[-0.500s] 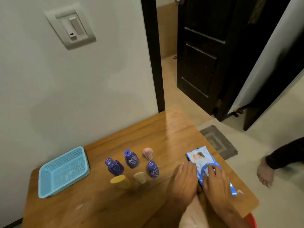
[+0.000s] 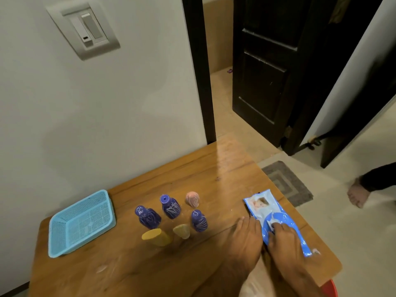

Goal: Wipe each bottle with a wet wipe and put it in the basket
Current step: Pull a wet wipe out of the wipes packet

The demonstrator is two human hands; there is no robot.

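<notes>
Several small bottles stand in a cluster on the wooden table (image 2: 192,179): three blue ones (image 2: 147,217) (image 2: 170,207) (image 2: 199,220), a pink one (image 2: 192,198) and two yellow ones (image 2: 156,236) (image 2: 182,230). The light blue mesh basket (image 2: 62,239) sits empty at the table's left end. A blue wet wipe pack (image 2: 260,203) lies at the right. My left hand (image 2: 246,239) rests flat against the pack's left edge, fingers straight. My right hand (image 2: 287,243) lies on the pack, its fingertips pinching at the flap, where a bit of white shows.
The table stands against a white wall with a light switch (image 2: 85,28). A dark door (image 2: 263,71) stands open behind it. On the floor to the right are a grey mat (image 2: 287,183) and another person's bare foot (image 2: 357,196). Something red (image 2: 331,289) shows bottom right.
My right fingertips have drawn in a little on the pack's flap. The other person's foot has shifted on the floor. Bottles and basket are unmoved.
</notes>
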